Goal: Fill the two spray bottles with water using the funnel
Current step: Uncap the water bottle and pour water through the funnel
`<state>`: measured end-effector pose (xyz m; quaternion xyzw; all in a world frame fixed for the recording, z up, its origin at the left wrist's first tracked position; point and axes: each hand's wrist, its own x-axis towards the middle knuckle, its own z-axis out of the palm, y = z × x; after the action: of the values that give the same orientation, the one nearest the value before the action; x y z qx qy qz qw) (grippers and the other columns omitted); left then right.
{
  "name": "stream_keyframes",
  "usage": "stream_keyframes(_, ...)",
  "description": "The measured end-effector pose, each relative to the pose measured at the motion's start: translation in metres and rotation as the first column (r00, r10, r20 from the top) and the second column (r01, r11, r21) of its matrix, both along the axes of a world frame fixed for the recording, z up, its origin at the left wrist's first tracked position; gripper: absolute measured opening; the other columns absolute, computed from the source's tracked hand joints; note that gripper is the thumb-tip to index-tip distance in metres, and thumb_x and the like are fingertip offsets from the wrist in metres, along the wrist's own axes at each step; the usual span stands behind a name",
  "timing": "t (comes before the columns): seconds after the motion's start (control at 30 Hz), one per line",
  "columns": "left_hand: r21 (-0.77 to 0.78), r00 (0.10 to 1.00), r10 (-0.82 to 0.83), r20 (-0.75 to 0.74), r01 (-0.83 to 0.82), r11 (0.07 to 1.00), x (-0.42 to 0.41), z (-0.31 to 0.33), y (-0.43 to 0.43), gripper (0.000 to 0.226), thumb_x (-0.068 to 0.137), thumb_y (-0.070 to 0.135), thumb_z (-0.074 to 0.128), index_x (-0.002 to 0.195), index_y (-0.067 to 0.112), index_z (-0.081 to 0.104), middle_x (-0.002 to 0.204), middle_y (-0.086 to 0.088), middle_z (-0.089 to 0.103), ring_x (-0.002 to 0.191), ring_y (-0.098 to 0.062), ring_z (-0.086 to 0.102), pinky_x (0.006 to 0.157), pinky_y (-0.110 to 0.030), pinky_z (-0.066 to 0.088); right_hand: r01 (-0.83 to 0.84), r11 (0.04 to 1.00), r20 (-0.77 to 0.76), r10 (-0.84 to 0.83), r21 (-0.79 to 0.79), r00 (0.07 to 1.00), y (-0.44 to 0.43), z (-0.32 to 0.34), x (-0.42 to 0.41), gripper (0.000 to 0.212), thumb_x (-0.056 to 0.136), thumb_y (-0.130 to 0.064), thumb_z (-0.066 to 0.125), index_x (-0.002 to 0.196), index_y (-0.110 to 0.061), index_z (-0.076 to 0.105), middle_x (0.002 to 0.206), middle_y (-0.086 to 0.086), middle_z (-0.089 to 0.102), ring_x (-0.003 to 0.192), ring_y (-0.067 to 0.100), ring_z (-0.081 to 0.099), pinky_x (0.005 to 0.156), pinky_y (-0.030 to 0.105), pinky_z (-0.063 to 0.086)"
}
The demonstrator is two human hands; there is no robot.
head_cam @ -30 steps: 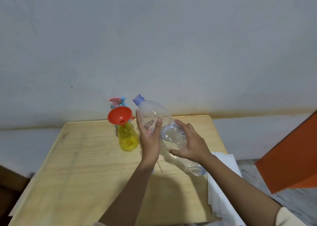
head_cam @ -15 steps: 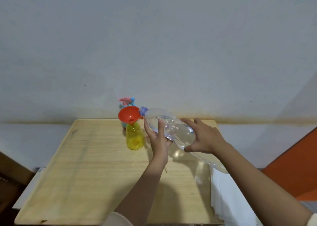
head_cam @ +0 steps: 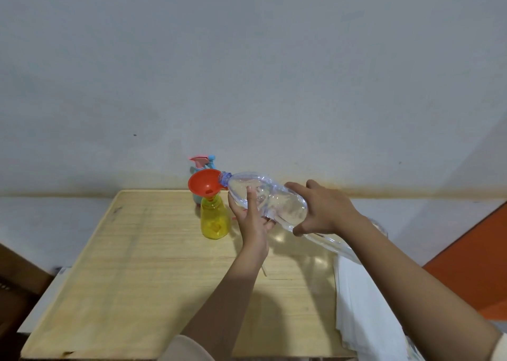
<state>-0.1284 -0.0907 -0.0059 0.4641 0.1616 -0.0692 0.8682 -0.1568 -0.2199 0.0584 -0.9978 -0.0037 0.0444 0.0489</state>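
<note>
Spillage was judged the likeliest fault: the water bottle (head_cam: 270,200) was tilted almost level, and its mouth was laid just at the right rim of the red funnel (head_cam: 204,183) rather than over the middle, so a sudden gush could be thrown past the rim onto the tabletop (head_cam: 137,264). The funnel was seated in the neck of the yellow spray bottle (head_cam: 214,220), a light thing that could be tipped if the rim were pushed sideways. The thin clear wall could also be squeezed and a surge forced out. The left hand (head_cam: 251,218) was set under the bottle's shoulder, with the thumb laid up the near side and the fingers wrapped behind. The right hand (head_cam: 323,212) was clasped round the middle, fingers over the top and thumb beneath. The blue spray bottle (head_cam: 204,163) was stood just behind, with its sprayer fitted.
</note>
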Motion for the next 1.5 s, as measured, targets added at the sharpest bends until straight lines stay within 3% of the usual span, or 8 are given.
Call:
stream_keyframes(0.4,-0.015,1.000,-0.019,-0.007,0.019,1.000,0.008,0.000,-0.002,0.063,0.092,0.050,0.052,0.142,0.051,0.014,0.115,-0.003,0.066,0.092,-0.031,0.071,0.091,-0.046,0.051,0.010,0.997,0.001,-0.010,-0.073,1.000,0.003,0.010,0.004,0.097,0.058,-0.052,0.072,0.141,-0.042,0.021,0.108,-0.001,0.046,0.076,0.022,0.051,0.064,0.029,0.038)
stream_keyframes(0.67,0.011,0.999,-0.014,-0.032,0.014,1.000,0.006,-0.001,-0.004,0.065,0.092,0.051,0.049,0.143,0.051,0.009,0.107,0.013,0.058,0.091,-0.028,0.070,0.077,-0.037,0.052,0.009,0.993,-0.005,-0.010,-0.118,1.000,0.003,0.013,0.003,0.096,0.059,-0.052,0.072,0.140,-0.041,0.022,0.109,-0.001,0.047,0.083,0.025,0.057,0.064,0.029,0.037)
stream_keyframes(0.77,-0.003,0.999,-0.025,-0.032,0.025,1.000,0.006,-0.001,-0.004,0.070,0.088,0.056,0.053,0.142,0.054,0.009,0.135,0.003,0.050,0.100,-0.032,0.068,0.089,-0.044,0.052,0.008,0.993,-0.002,-0.009,-0.118,1.000,0.003,0.014,0.002,0.096,0.059,-0.052,0.072,0.141,-0.041,0.021,0.110,-0.001,0.047,0.087,0.025,0.059,0.064,0.029,0.036)
stream_keyframes(0.9,-0.001,1.000,-0.015,-0.026,0.015,1.000,0.005,-0.001,-0.004,0.073,0.086,0.058,0.054,0.143,0.053,0.009,0.130,0.004,0.049,0.103,-0.031,0.067,0.089,-0.044,0.051,0.009,0.993,0.008,-0.008,-0.115,1.000,0.004,0.013,0.002,0.096,0.059,-0.052,0.072,0.141,-0.041,0.021,0.110,-0.001,0.048,0.088,0.025,0.060,0.064,0.029,0.036)
stream_keyframes(1.03,0.009,0.999,-0.031,-0.036,0.031,0.999,0.004,-0.001,-0.002,0.084,0.071,0.070,0.061,0.138,0.061,0.011,0.152,-0.005,0.034,0.105,-0.034,0.066,0.093,-0.051,0.051,0.007,0.995,0.011,-0.005,-0.101,1.000,0.004,0.010,0.002,0.096,0.059,-0.052,0.072,0.140,-0.041,0.022,0.108,-0.001,0.047,0.086,0.025,0.059,0.064,0.029,0.039)
stream_keyframes(1.13,-0.008,0.999,-0.014,-0.030,0.014,1.000,0.003,0.001,-0.001,0.068,0.086,0.057,0.055,0.140,0.056,0.013,0.127,0.000,0.059,0.097,-0.034,0.070,0.097,-0.054,0.048,-0.001,0.996,0.021,0.003,-0.089,1.000,0.003,0.007,0.001,0.097,0.058,-0.052,0.072,0.141,-0.041,0.022,0.109,-0.001,0.048,0.086,0.025,0.059,0.066,0.029,0.041)
stream_keyframes(1.23,0.004,1.000,-0.015,0.003,0.015,1.000,0.002,0.000,0.000,0.066,0.089,0.053,0.054,0.141,0.055,0.013,0.113,0.003,0.065,0.098,-0.035,0.069,0.096,-0.053,0.048,0.001,0.999,0.036,0.001,-0.046,0.999,0.003,0.001,-0.001,0.096,0.058,-0.052,0.071,0.140,-0.041,0.022,0.107,-0.002,0.047,0.086,0.024,0.059,0.066,0.029,0.042)
stream_keyframes(1.5,0.100,0.987,-0.068,0.144,0.054,0.994,0.003,0.005,0.012,0.075,0.077,0.053,0.068,0.134,0.064,0.021,0.147,-0.002,0.042,0.117,-0.025,0.060,0.066,-0.031,0.059,0.064,0.965,0.099,-0.091,0.254,0.991,0.002,-0.034,-0.013,0.098,0.057,-0.050,0.073,0.140,-0.046,0.021,0.108,-0.010,0.041,0.092,0.017,0.054,0.070,0.030,0.043)
